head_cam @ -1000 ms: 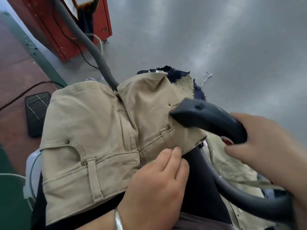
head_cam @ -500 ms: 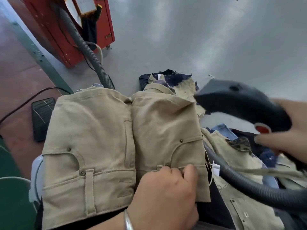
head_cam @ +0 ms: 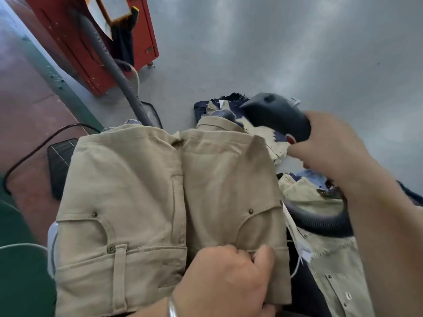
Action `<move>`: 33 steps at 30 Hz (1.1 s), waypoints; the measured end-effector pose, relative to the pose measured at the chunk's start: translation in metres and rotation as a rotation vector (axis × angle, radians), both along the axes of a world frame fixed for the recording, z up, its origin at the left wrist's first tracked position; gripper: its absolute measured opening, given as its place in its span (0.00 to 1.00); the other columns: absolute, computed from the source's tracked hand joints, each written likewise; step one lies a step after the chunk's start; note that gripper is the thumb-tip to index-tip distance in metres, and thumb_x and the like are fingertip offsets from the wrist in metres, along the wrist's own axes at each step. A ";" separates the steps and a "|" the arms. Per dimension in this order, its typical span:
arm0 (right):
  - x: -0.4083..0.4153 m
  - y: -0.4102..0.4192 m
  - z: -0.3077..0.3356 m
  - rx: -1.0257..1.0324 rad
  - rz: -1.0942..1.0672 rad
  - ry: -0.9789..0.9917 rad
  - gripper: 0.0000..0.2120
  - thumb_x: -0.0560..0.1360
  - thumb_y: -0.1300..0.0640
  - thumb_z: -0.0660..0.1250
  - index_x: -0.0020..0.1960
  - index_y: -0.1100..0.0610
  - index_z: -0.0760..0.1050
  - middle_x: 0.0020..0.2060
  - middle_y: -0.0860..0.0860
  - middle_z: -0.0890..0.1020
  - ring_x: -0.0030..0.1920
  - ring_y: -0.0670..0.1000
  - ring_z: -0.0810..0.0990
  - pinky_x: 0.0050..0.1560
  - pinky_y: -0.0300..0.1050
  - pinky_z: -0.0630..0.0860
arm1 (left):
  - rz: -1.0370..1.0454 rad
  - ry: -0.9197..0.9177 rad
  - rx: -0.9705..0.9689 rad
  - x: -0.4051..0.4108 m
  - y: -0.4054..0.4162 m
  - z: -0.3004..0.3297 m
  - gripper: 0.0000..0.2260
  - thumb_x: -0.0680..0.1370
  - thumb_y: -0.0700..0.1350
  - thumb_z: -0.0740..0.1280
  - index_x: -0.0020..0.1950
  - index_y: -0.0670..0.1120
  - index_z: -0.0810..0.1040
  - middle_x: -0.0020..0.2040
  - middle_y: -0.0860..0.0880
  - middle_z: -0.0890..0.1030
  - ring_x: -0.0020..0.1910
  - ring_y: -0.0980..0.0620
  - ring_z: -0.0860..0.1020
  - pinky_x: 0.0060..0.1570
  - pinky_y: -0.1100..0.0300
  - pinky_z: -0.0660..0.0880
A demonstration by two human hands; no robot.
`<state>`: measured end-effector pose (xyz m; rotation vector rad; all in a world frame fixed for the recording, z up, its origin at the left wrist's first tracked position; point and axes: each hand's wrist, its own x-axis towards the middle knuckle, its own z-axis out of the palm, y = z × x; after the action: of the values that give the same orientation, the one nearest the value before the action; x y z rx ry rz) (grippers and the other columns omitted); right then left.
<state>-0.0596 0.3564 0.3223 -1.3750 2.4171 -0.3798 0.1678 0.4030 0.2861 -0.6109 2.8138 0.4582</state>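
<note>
Head view: nearest, your left hand (head_cam: pixel 226 277) pinches the waistband of the khaki trousers (head_cam: pixel 128 202), curled fingers pinning them on your lap, likely so the cloth lies taut. Beyond, your right hand (head_cam: pixel 332 147) wraps the dark nozzle (head_cam: pixel 277 115), held above the far garment pile (head_cam: pixel 212 108).

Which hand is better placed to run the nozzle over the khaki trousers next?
Right. The right hand grips the dark nozzle by the far edge of the khaki trousers, while the left hand is busy pinching their waistband.
</note>
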 end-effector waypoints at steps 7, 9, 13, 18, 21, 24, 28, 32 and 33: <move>-0.043 0.040 0.011 -0.176 -0.238 -0.140 0.13 0.62 0.57 0.72 0.43 0.43 0.75 0.25 0.51 0.82 0.22 0.51 0.81 0.23 0.49 0.78 | 0.097 0.173 -0.005 -0.006 -0.045 0.044 0.23 0.71 0.69 0.41 0.39 0.51 0.62 0.32 0.50 0.69 0.36 0.46 0.71 0.34 0.57 0.64; -0.045 0.062 0.011 -0.156 -0.265 -0.133 0.18 0.56 0.49 0.70 0.45 0.37 0.74 0.25 0.51 0.82 0.22 0.54 0.81 0.29 0.57 0.82 | 0.248 0.394 -0.216 -0.025 -0.080 0.055 0.17 0.75 0.64 0.48 0.39 0.52 0.64 0.34 0.54 0.69 0.37 0.50 0.70 0.33 0.58 0.65; -0.046 0.093 0.009 -0.105 -0.258 -0.177 0.22 0.54 0.44 0.67 0.48 0.37 0.74 0.23 0.50 0.81 0.21 0.54 0.80 0.17 0.49 0.74 | 0.374 0.390 -0.242 -0.078 -0.143 0.049 0.17 0.74 0.61 0.64 0.52 0.49 0.75 0.48 0.52 0.76 0.51 0.50 0.72 0.48 0.55 0.71; -0.052 0.108 0.010 -0.118 -0.246 -0.166 0.22 0.56 0.44 0.69 0.50 0.37 0.74 0.23 0.49 0.81 0.19 0.51 0.78 0.19 0.50 0.76 | 0.358 0.200 -0.016 -0.102 -0.166 0.027 0.02 0.73 0.48 0.69 0.42 0.51 0.81 0.43 0.54 0.81 0.46 0.51 0.79 0.42 0.61 0.73; -0.066 0.118 0.010 -0.138 -0.256 -0.140 0.24 0.58 0.45 0.72 0.53 0.39 0.74 0.25 0.50 0.82 0.19 0.54 0.79 0.20 0.55 0.77 | 0.335 0.223 -0.170 -0.084 -0.159 0.031 0.02 0.75 0.45 0.67 0.45 0.52 0.79 0.46 0.53 0.78 0.52 0.50 0.75 0.47 0.58 0.71; -0.085 0.134 0.004 -0.177 -0.273 -0.015 0.26 0.57 0.44 0.74 0.53 0.31 0.73 0.31 0.45 0.84 0.19 0.56 0.79 0.21 0.61 0.78 | 0.145 0.509 -0.415 -0.055 -0.114 0.037 0.05 0.72 0.40 0.67 0.46 0.46 0.80 0.47 0.47 0.78 0.50 0.43 0.74 0.48 0.48 0.71; -0.063 0.147 0.010 -0.131 -0.170 0.047 0.29 0.56 0.43 0.73 0.50 0.20 0.67 0.37 0.37 0.82 0.23 0.44 0.77 0.28 0.59 0.81 | -0.060 0.412 -0.158 -0.012 -0.029 0.020 0.11 0.73 0.55 0.64 0.44 0.49 0.80 0.39 0.50 0.77 0.37 0.48 0.76 0.34 0.56 0.73; -0.022 0.144 0.032 0.064 0.029 0.032 0.21 0.57 0.42 0.69 0.49 0.29 0.71 0.38 0.36 0.81 0.31 0.43 0.80 0.27 0.47 0.78 | 0.126 0.232 -0.021 0.017 -0.016 -0.002 0.19 0.69 0.63 0.59 0.42 0.48 0.79 0.37 0.52 0.78 0.33 0.53 0.79 0.27 0.62 0.75; -0.011 0.138 0.035 0.118 0.088 0.037 0.19 0.57 0.41 0.66 0.49 0.31 0.70 0.36 0.34 0.80 0.29 0.40 0.79 0.25 0.43 0.75 | 0.138 0.238 -0.039 0.019 -0.017 -0.005 0.20 0.69 0.63 0.59 0.41 0.48 0.78 0.37 0.53 0.78 0.33 0.53 0.79 0.27 0.63 0.75</move>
<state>-0.0711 0.4940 0.3577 -1.4420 2.3575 -0.1874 0.1868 0.3864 0.2809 -0.8132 3.0225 0.5343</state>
